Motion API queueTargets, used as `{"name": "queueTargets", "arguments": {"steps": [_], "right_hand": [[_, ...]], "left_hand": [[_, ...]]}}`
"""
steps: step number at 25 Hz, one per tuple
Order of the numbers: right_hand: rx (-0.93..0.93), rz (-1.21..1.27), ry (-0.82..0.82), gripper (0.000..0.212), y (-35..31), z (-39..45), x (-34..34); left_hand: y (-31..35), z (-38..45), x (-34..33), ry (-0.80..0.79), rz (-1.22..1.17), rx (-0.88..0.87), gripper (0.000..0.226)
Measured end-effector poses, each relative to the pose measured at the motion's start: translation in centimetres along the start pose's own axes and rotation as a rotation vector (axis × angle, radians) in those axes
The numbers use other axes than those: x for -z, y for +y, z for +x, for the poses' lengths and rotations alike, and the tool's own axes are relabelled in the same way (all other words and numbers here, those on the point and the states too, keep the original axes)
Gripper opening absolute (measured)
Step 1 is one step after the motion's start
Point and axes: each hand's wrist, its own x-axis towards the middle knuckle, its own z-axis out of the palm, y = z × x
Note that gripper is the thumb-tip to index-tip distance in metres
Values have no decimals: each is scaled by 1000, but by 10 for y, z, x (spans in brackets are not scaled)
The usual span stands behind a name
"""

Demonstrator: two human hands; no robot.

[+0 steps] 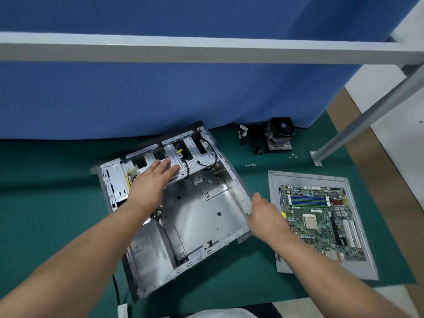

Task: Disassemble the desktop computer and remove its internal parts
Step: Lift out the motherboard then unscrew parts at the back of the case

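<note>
head view: the opened case is lain on the green mat, long axis running away from the person, its drive cage touched by the flat-fingered left hand, the nearer, while its right wall is gripped by the right hand.

Floor: covered by a green mat — pale tiles seen at right.
Backdrop: formed by blue cloth.
Frame: grey metal bar — crossed overhead.
</note>
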Motion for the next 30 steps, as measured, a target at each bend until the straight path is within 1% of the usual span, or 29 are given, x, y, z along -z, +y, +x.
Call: {"name": "queueTargets", "arguments": {"steps": [4,7,9,11,13,15,17,18,19,21,22,25,30], "right_hand": [[-61,74,-56,20,-5,-21,-11],[-105,130,-94,19,-5,-31,-16],[-128,121,-136,22,-2,-30,-11],[-127,91,-212,30,0,-19,-1],[-101,108,-226,39,-5,0,12],[-71,179,-160,40,-17,22,20],[-93,284,-76,30,-32,38,22],[-120,323,-39,23,-37,42,20],[-145,344,-7,19,-41,44,18],[-186,344,42,21,-44,43,13],[-197,340,58,22,-45,41,12],[-220,358,74,25,-42,35,9],[-256,394,81,29,-31,22,3]], "left_hand": [[4,29,6,-48,71,-88,107],[9,39,2,-44,67,-131,108],[10,36,-1,-35,43,-131,104],[6,21,-6,50,62,-130,92],[-5,-1,-11,191,34,-51,88],[-22,-23,-15,263,-88,132,93],[-38,-41,-18,226,-275,375,94],[-43,-46,-18,185,-391,477,93],[-44,-49,-18,150,-529,543,92],[-44,-54,-17,129,-749,566,99],[-42,-55,-16,140,-791,547,100],[-42,-52,-16,172,-773,511,98],[-39,-45,-17,140,-742,444,92]]}}
